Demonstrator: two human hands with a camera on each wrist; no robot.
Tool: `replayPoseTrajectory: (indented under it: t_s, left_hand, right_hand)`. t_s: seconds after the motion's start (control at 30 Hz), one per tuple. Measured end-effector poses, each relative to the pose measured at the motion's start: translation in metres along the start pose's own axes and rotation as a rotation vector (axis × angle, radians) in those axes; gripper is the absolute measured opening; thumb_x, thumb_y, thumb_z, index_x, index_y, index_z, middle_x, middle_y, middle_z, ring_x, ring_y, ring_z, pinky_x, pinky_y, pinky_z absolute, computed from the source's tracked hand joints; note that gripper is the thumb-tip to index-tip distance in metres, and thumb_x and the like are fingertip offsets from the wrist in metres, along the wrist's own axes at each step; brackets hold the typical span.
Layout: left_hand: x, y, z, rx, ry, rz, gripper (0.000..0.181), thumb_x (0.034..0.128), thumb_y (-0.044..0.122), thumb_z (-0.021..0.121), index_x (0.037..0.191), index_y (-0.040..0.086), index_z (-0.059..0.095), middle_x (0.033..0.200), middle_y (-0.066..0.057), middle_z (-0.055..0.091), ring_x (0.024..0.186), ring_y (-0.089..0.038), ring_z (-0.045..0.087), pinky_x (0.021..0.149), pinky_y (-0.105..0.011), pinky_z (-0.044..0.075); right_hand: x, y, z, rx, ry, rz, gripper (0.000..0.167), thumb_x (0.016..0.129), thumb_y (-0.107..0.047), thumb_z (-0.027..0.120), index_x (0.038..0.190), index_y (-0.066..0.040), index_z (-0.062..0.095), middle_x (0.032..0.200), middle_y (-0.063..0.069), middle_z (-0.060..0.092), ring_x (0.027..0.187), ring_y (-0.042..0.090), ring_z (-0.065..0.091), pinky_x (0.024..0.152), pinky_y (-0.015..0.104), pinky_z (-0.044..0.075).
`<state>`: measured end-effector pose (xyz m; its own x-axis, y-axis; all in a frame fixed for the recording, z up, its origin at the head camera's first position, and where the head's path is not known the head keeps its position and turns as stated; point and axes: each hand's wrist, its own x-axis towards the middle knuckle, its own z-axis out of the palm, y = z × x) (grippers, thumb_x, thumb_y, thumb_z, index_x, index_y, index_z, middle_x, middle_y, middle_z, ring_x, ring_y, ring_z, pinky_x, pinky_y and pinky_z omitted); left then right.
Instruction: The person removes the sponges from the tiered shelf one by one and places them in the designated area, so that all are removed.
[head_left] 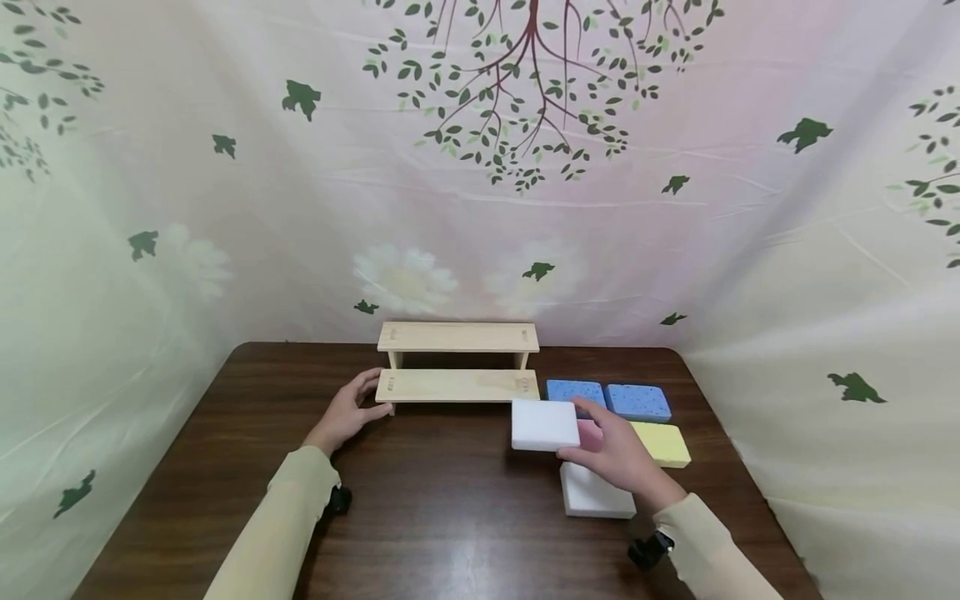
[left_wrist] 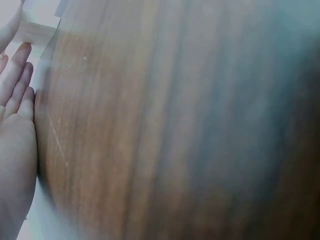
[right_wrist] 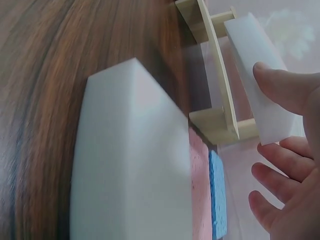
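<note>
My right hand (head_left: pixel 618 454) pinches a white sponge block (head_left: pixel 545 426) by its right edge, thumb on one face and fingers on the other. The block is raised above the table, in front of the right end of a two-step wooden shelf (head_left: pixel 457 385). In the right wrist view, the held white sponge block (right_wrist: pixel 260 75) appears tilted before the shelf. My left hand (head_left: pixel 348 417) rests on the table at the shelf's left end, its fingers fairly straight and touching that end. Only part of the left hand (left_wrist: pixel 17 145) enters the left wrist view.
Right of the shelf lie two blue sponges (head_left: pixel 574 391), with a yellow sponge (head_left: pixel 662 444) and a partly hidden pink sponge (head_left: pixel 589 434) before them. Another white block (head_left: pixel 596 492) lies nearest me. A printed cloth (head_left: pixel 465 208) hangs behind the dark wooden table (head_left: pixel 442 517).
</note>
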<state>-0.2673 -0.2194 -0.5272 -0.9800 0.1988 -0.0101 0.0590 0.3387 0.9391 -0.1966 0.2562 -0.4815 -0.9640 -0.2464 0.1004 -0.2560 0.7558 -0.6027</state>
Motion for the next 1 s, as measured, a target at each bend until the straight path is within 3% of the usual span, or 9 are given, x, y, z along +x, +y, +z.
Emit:
replayPoseTrajectory:
  t_s: [0.23, 0.5, 1.0]
  left_hand:
    - [-0.001, 0.002, -0.001, -0.007, 0.003, 0.004, 0.081, 0.0949, 0.009, 0.079, 0.161, -0.003, 0.033, 0.156, -0.028, 0.048, 0.153, -0.047, 0.032, 0.122, -0.066, 0.026]
    - [-0.002, -0.001, -0.001, -0.004, -0.002, -0.005, 0.081, 0.0946, 0.007, 0.079, 0.161, -0.002, 0.033, 0.157, -0.028, 0.047, 0.153, -0.046, 0.032, 0.123, -0.064, 0.027]
    - [0.001, -0.007, 0.000, -0.005, 0.006, 0.022, 0.079, 0.0934, 0.005, 0.080, 0.160, -0.002, 0.037, 0.155, -0.029, 0.049, 0.152, -0.047, 0.034, 0.123, -0.063, 0.027]
  right_hand:
    - [-0.011, 0.007, -0.007, -0.010, 0.002, 0.030, 0.093, 0.083, -0.046, 0.089, 0.157, -0.008, 0.046, 0.154, 0.019, 0.055, 0.140, 0.044, 0.052, 0.108, 0.071, 0.043]
    - [-0.026, 0.019, -0.015, -0.040, 0.031, -0.018, 0.089, 0.084, -0.039, 0.090, 0.154, -0.004, 0.048, 0.149, 0.022, 0.058, 0.137, 0.045, 0.055, 0.105, 0.067, 0.048]
    - [-0.056, 0.038, -0.036, -0.008, 0.055, 0.037, 0.079, 0.087, -0.032, 0.089, 0.150, -0.006, 0.050, 0.149, 0.021, 0.057, 0.136, 0.044, 0.055, 0.104, 0.063, 0.051]
